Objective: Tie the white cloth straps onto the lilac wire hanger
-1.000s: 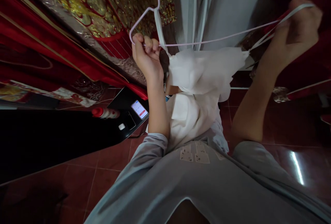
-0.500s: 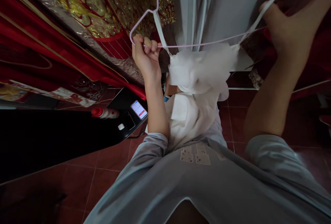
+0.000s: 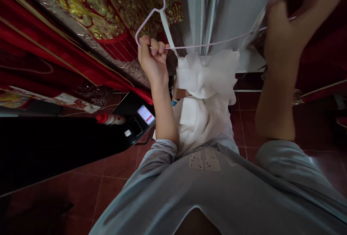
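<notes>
My left hand (image 3: 154,52) is closed around the lower left corner of a pale pink hanger (image 3: 187,47). A white garment (image 3: 207,74) with ruffled layers hangs below the hanger's bar. Its left strap (image 3: 167,29) loops over the notch in the hanger's left shoulder. At the upper right, my right hand (image 3: 294,14) is beside the right end of the hanger and the blurred right strap (image 3: 261,18), which runs up toward the hanger's right notch. Motion smears its fingers, so whether they grip anything is hidden. The garment's lower part falls against my lap.
Red and gold sequined garments (image 3: 121,7) hang at the left. A black table (image 3: 67,144) holds a red-capped bottle (image 3: 110,119), a lit phone (image 3: 146,115) and a small white case (image 3: 127,133). Grey panels (image 3: 238,7) stand ahead; red tiles (image 3: 116,162) cover the floor.
My right hand has moved slightly left and is no longer pulling the right strap up past the hanger's notch. The garment's right side has shifted left. My left hand keeps its place.
</notes>
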`<state>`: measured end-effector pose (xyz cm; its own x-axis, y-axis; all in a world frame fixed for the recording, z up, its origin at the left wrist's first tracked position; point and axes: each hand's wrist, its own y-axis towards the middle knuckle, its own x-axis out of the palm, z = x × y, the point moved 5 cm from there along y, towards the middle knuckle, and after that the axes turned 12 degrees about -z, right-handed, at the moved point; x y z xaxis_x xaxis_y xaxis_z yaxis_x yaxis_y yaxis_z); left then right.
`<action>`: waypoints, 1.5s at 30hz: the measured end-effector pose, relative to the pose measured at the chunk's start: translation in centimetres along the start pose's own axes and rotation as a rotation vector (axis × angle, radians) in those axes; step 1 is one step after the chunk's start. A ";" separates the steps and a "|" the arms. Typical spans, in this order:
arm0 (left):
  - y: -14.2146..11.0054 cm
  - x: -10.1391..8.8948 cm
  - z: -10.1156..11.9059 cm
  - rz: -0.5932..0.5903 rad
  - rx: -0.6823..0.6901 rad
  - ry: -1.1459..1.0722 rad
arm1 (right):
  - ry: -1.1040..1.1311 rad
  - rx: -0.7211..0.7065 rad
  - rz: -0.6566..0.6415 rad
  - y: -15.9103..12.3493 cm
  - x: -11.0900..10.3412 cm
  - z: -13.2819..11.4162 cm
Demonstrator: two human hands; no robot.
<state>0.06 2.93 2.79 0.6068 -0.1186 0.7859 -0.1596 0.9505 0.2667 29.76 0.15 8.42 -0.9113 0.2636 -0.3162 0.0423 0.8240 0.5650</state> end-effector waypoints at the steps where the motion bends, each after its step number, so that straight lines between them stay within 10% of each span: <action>1: -0.1 0.1 0.0 0.000 -0.005 -0.026 | -0.131 -0.125 -0.047 -0.7 1.2 -1.0; 6: -0.2 0.3 0.0 -0.062 0.008 -0.085 | -0.368 -0.083 -0.496 -5.3 7.7 -2.0; 16: -2.1 -0.9 -1.3 -0.108 -0.104 0.280 | -0.262 0.121 -0.256 -7.4 9.5 -1.2; 25: -4.3 0.0 0.3 -0.255 0.060 0.805 | -0.191 0.084 -0.176 -7.8 10.7 -0.8; 31: -3.6 3.7 1.7 -0.409 -0.066 0.644 | -0.112 0.036 -0.159 -7.9 10.5 -0.5; 37: -0.8 7.4 4.4 -0.285 -0.316 0.242 | -0.159 0.060 -0.253 -8.2 11.5 -0.7; 45: 0.0 0.9 5.5 -0.015 0.010 0.417 | -0.203 0.084 -0.257 -8.2 10.6 -0.2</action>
<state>-3.65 1.21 6.54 0.8720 -0.0036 0.4896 -0.1552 0.9464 0.2833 19.72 -3.92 0.56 -0.7968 0.1292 -0.5902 -0.1372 0.9126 0.3851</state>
